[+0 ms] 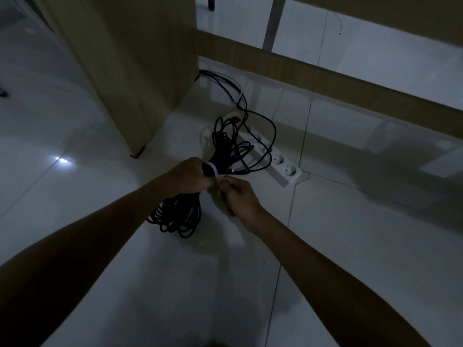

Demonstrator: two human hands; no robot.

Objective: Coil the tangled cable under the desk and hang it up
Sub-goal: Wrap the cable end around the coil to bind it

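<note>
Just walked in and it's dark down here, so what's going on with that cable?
A person is bundling a black cable above the tiled floor. The left hand grips the middle of the coil, while the right hand pinches the end of a white tie wrapped round it. One strand runs back toward the white power strip beside the desk panel. It is not hung up yet.

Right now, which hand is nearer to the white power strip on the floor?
Right. The right hand pinches the white tie just beside the power strip; the left hand grips the black cable bundle farther away.
</note>
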